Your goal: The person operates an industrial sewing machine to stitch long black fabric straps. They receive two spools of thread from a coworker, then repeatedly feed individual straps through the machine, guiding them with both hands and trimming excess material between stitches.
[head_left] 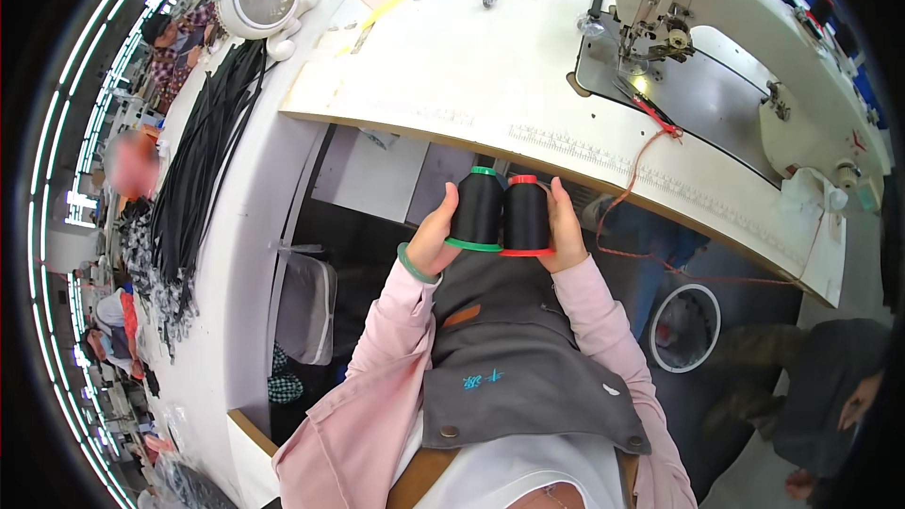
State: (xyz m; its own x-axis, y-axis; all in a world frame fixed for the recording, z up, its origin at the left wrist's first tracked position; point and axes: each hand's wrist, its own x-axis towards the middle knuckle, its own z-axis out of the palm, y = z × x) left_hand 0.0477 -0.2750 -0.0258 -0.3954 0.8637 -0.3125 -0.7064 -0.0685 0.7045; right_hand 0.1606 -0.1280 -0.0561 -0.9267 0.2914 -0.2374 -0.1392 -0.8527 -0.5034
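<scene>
1. Well, nearest in, the dark grey apron (528, 358) spreads over the lap, and the pair of cones sits just past it; sleeves and cloth are best kept off the thread.
2. And here's the left hand (432, 238), curved round the outer side of the green-rimmed cone (477, 211), thumb up along its flank: a firm hold low by the flange should serve better than squeezing the windings.
3. Matching it, the right hand (568, 234) holds the red-rimmed cone (526, 217), black thread too. The bases look to meet; whether they truly touch, I can't tell. Level wrists make for a fair side-by-side look.
4. Just beyond runs the edge of the white counter (415, 66); the cones hang short of it, so any reach forward wants a little lift.
5. Farther off, at right, stands the sewing machine (801, 33), with snips (650, 106) on a red cord (630, 190) by its needle; sensibly, the cones steer wide of that cord.
</scene>
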